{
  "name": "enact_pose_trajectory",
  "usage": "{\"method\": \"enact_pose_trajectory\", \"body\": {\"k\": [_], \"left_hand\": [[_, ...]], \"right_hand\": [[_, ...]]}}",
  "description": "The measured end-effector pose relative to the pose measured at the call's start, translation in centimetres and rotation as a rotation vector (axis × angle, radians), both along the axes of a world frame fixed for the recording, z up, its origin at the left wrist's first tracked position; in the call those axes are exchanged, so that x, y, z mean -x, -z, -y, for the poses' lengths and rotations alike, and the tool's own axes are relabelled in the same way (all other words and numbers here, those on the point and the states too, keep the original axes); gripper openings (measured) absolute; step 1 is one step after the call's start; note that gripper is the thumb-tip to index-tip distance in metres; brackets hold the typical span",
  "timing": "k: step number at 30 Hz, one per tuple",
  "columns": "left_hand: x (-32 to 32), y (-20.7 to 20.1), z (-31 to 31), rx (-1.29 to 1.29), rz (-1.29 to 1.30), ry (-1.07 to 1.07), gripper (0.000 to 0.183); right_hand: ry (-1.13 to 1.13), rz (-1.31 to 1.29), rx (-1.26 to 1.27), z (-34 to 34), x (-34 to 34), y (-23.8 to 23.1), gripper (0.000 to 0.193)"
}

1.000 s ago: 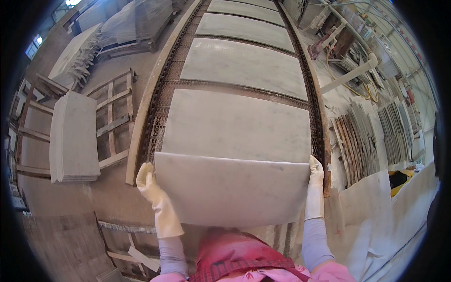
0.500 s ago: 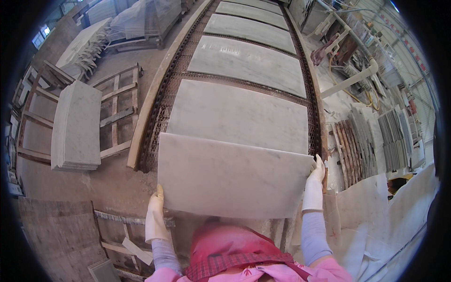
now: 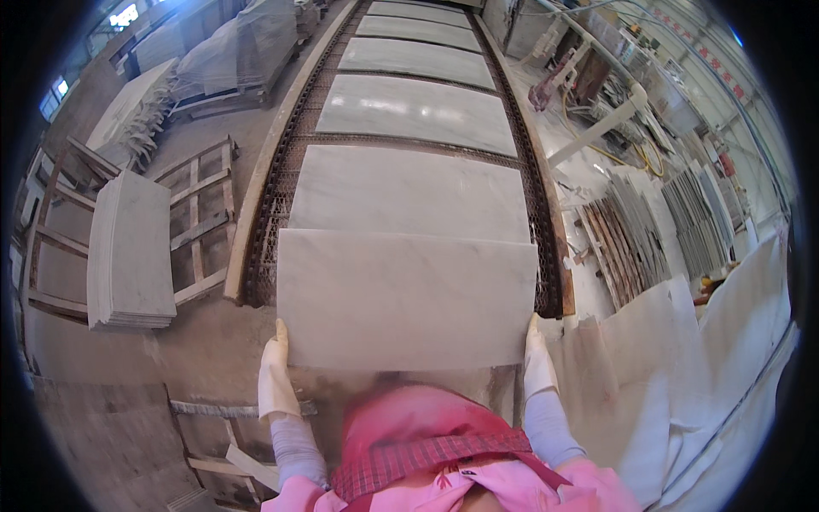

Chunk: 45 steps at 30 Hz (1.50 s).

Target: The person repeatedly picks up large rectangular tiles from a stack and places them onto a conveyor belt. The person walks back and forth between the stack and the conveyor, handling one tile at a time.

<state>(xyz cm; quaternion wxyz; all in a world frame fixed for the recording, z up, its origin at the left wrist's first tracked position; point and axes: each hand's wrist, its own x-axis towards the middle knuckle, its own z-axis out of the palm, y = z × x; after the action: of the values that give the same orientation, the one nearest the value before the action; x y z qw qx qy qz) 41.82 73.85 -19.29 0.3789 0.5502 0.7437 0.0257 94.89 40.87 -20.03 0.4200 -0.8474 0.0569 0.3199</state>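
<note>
A pale grey-white marble slab (image 3: 405,299) with faint veins spans the space between my two gloved hands, tilted at the near end of a conveyor (image 3: 262,256). My left hand (image 3: 276,354) grips its left edge near the lower corner, thumb along the side. At the opposite edge, my right hand (image 3: 535,352) holds the slab the same way. The fingers of both hands are mostly hidden behind or under it. Just beyond, another slab (image 3: 409,189) lies flat on the chain mesh, its near edge covered by the held one.
More slabs (image 3: 415,111) lie in a row farther up the conveyor. On the left, a stack of slabs (image 3: 130,247) leans on a wooden frame (image 3: 200,226). Tiles (image 3: 695,218) stand in rows at right, near a pale pipe (image 3: 597,128) and white sheeting (image 3: 657,367).
The held slab has levelled out sideways. My right hand has slid from its upper right corner toward the lower right edge. The view has shifted slightly.
</note>
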Motion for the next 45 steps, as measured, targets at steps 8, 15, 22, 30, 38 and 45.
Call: {"method": "enact_pose_trajectory", "body": {"k": [8, 15, 22, 30, 38, 45], "left_hand": [[-0.1, -0.4, 0.8, -0.127, 0.155, -0.086, 0.093], [1.8, -2.4, 3.8, -0.043, 0.106, -0.069, 0.089], [1.6, -5.0, 5.7, -0.031, 0.213, -0.092, 0.082], [2.5, -1.5, 5.6, -0.060, 0.151, -0.122, 0.085], [3.8, 0.4, 6.4, 0.054, 0.055, -0.061, 0.086], [1.9, -3.5, 7.8, 0.060, 0.139, -0.235, 0.090]], "right_hand": [[0.027, -0.053, 0.057, 0.0, 4.0, -2.8, 0.090], [0.012, -0.060, -0.032, 2.8, 7.4, -3.3, 0.090], [0.022, -0.041, 0.064, 3.5, 8.5, -4.0, 0.090], [-0.002, -0.014, 0.169, 3.8, 7.1, -2.5, 0.091], [-0.040, 0.003, 0.253, 3.9, 6.0, -2.3, 0.091], [-0.074, 0.118, 0.315, 4.5, 6.0, -1.2, 0.090]]}}
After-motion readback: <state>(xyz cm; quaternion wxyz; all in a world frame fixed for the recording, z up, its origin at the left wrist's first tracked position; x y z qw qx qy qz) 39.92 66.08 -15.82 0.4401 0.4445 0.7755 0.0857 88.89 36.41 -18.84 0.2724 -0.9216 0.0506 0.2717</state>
